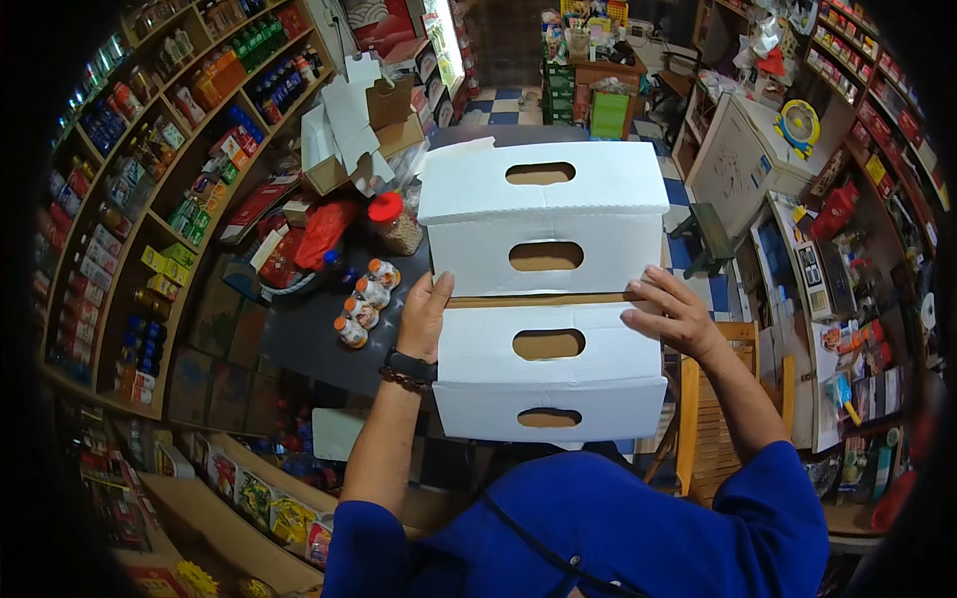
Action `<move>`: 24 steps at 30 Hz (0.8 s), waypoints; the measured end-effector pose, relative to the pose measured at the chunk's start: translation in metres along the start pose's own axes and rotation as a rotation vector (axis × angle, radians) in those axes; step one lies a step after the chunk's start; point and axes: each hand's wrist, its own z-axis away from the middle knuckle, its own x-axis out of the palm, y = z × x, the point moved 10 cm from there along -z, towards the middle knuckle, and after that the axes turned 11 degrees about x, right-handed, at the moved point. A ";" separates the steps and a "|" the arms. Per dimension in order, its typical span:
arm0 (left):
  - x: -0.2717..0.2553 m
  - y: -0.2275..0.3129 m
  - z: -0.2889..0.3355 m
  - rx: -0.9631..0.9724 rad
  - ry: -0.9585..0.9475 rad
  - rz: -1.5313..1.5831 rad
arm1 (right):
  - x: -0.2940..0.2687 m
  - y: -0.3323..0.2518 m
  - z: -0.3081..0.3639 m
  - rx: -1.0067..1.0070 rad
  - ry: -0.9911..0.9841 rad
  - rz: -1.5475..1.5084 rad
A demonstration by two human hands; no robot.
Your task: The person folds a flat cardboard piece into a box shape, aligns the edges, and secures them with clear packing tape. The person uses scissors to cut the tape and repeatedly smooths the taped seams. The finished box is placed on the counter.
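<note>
In front of me is a white cardboard box (pixel 548 379) with a brown inside, its panels spread out and several oval handle holes cut through them. A narrow brown gap runs across its middle between the near and far panels. My left hand (pixel 427 314) grips the box's left edge near that gap, the thumb upward and the other fingers partly hidden. On the right edge, my right hand (pixel 678 314) rests with its fingers stretched out and apart over the white cardboard. A dark band and a beaded bracelet (pixel 407 377) circle my left wrist.
A dark table (pixel 384 344) carries a pack of orange-capped bottles (pixel 364 304) and a red-lidded jar (pixel 395 223). Opened cartons (pixel 344 135) stand behind them. Stocked shelves (pixel 150 189) line the left. A wooden chair (pixel 713 419) and a dark green stool (pixel 704 239) are at right.
</note>
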 end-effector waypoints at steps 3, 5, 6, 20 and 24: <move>0.034 -0.005 0.006 0.219 0.056 -0.172 | -0.002 0.052 0.029 0.180 0.088 -0.019; 0.053 -0.015 0.012 0.251 0.132 -0.235 | -0.005 0.095 0.047 0.300 0.162 -0.064; 0.064 -0.018 0.015 0.291 0.148 -0.243 | 0.001 0.127 0.059 0.493 0.116 -0.290; 0.185 -0.025 0.037 0.275 0.109 -0.496 | 0.064 0.261 0.073 1.165 -0.050 -1.465; 0.206 -0.005 0.034 0.331 0.113 -0.668 | 0.072 0.269 0.082 1.212 0.100 -1.557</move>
